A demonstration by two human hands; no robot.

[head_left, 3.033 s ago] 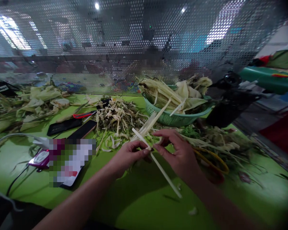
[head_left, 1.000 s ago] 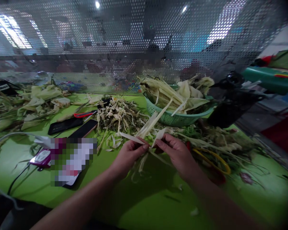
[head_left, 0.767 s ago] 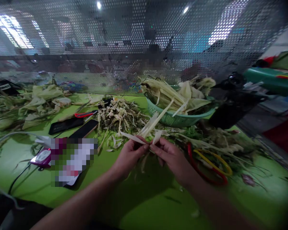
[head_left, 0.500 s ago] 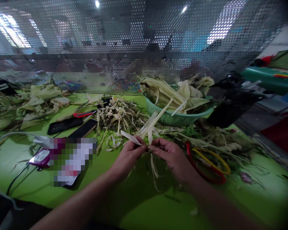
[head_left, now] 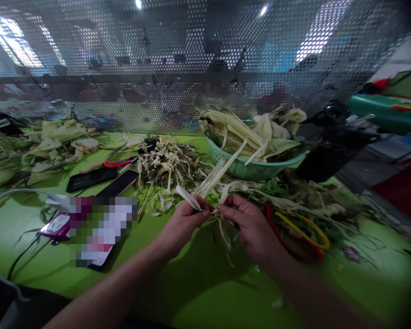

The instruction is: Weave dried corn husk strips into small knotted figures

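Both hands meet over the green table, pinching pale strips that look like dried corn husk. My left hand is closed, with one husk strip sticking out up and to the left between its fingers. Close beside it, my right hand is closed on another husk strip that stands up above its fingertips. Thin husk ends hang below the fingertips, where the strips cross in a small knot-like bunch. Behind the hands lies a pile of small knotted husk pieces.
A green basket of husks stands behind my right hand. Red-and-yellow handled scissors lie at right among plant scraps. Phones, a red cutter and a purple device lie left. A perforated metal screen rises behind.
My right hand has shifted slightly right, and its strip now leans to the right. The strip in my left hand is tilted more upright, and the hanging ends have swung right.
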